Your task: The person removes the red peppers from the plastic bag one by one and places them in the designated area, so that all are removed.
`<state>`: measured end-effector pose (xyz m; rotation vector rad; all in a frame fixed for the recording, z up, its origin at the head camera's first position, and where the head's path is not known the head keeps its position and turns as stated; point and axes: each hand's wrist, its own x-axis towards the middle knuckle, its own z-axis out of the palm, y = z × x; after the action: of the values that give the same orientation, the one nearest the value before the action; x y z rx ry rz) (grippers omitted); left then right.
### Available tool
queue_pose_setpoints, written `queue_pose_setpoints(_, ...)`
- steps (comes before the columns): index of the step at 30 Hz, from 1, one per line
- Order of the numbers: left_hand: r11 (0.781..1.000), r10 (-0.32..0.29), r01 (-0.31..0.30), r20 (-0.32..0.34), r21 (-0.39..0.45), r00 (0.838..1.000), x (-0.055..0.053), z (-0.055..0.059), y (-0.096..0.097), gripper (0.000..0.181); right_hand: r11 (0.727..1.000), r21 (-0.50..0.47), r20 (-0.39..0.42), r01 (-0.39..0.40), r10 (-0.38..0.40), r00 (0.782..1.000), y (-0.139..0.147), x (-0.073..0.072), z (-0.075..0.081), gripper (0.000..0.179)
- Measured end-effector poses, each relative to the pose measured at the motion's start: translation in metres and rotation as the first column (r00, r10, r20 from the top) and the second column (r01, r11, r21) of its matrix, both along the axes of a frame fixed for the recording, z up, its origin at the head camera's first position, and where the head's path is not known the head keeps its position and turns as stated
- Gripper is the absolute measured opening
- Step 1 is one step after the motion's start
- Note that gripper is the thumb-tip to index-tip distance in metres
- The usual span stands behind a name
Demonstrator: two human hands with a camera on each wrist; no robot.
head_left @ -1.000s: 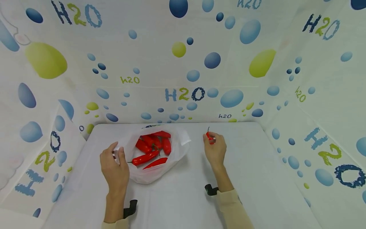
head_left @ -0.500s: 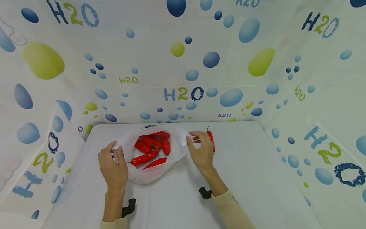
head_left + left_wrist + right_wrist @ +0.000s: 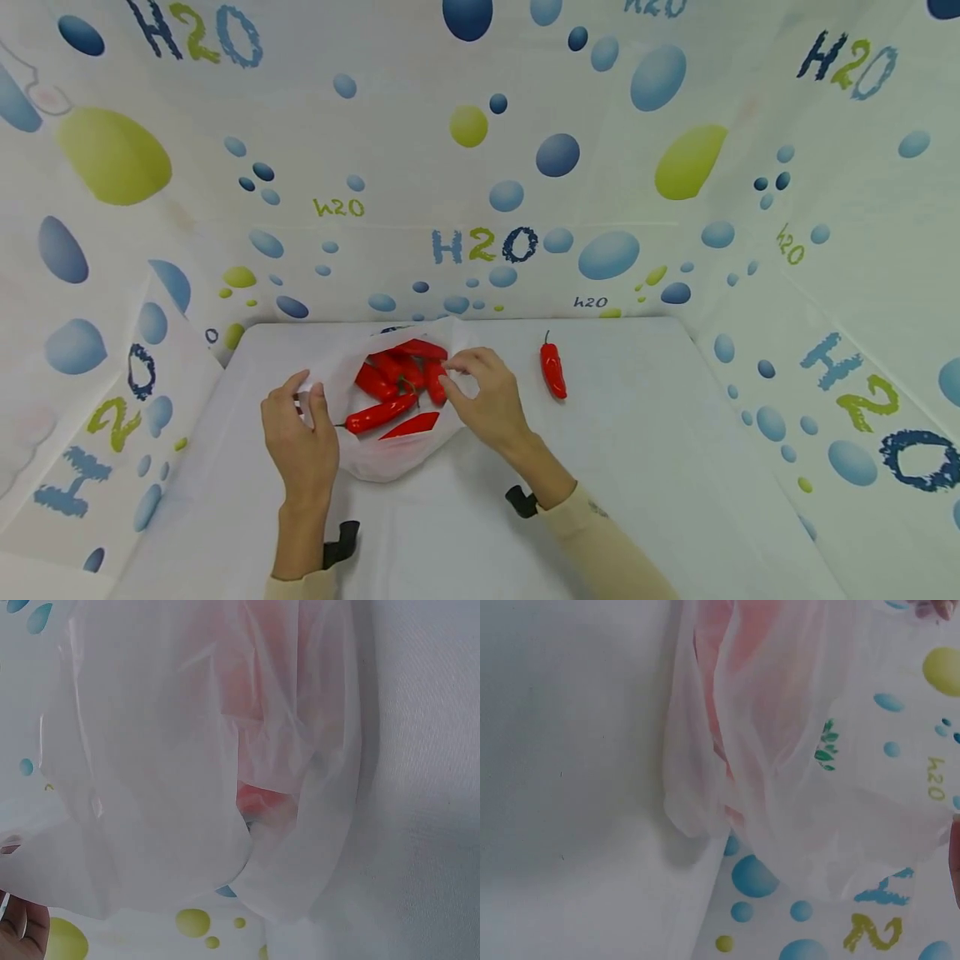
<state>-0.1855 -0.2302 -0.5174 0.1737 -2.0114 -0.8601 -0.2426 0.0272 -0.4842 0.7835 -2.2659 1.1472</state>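
Note:
A translucent white plastic bag (image 3: 382, 467) stands with its mouth spread, several red chili peppers (image 3: 382, 412) showing inside. My left hand (image 3: 300, 433) holds the bag's left rim between thumb and curled fingers. At the right side of the mouth, my right hand (image 3: 491, 404) pinches the rim, thumb and fingertips close beside the peppers. In the left wrist view, the bag wall (image 3: 150, 787) fills much of the picture, with red showing faintly through it. The right wrist view has the plastic bag (image 3: 802, 825) stretched toward fingers (image 3: 955, 862) at the edge.
One red chili pepper (image 3: 553, 371) lies alone on the white table (image 3: 637, 467), right of the bag. Behind the table hangs a white wall covering (image 3: 405, 150) with blue and green drops and lettering.
My right hand let go of the single chili pepper, which now lies on the table, and moved left to the bag's rim. The rim has shifted inward. My left hand stayed in place.

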Motion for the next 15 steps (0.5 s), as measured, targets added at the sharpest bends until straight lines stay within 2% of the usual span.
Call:
queue_pose_setpoints(6, 1.000, -0.001, 0.001, 0.017, -0.001, 1.000, 0.001, -0.001, -0.001, 0.037, 0.996, 0.066, 0.013, -0.053, 0.053, 0.999, -0.014, -0.001, -0.006, 0.020)
queue_pose_setpoints(9, 1.000, 0.000, 0.000, 0.006, -0.002, 1.000, 0.002, -0.001, -0.001, 0.036, 0.990, 0.113, 0.026, -0.080, 0.077, 0.997, -0.020, 0.001, -0.009, 0.019)
queue_pose_setpoints(12, 1.000, 0.000, 0.000, -0.008, -0.001, 1.000, 0.002, -0.001, -0.001, 0.035, 0.979, 0.179, 0.064, -0.100, 0.089, 0.994, -0.025, 0.001, -0.012, 0.016)
queue_pose_setpoints(15, 1.000, -0.003, 0.003, -0.017, -0.001, 1.000, 0.002, -0.001, -0.001, 0.035, 0.965, 0.235, 0.149, -0.116, 0.083, 0.985, -0.030, 0.002, -0.014, 0.015)
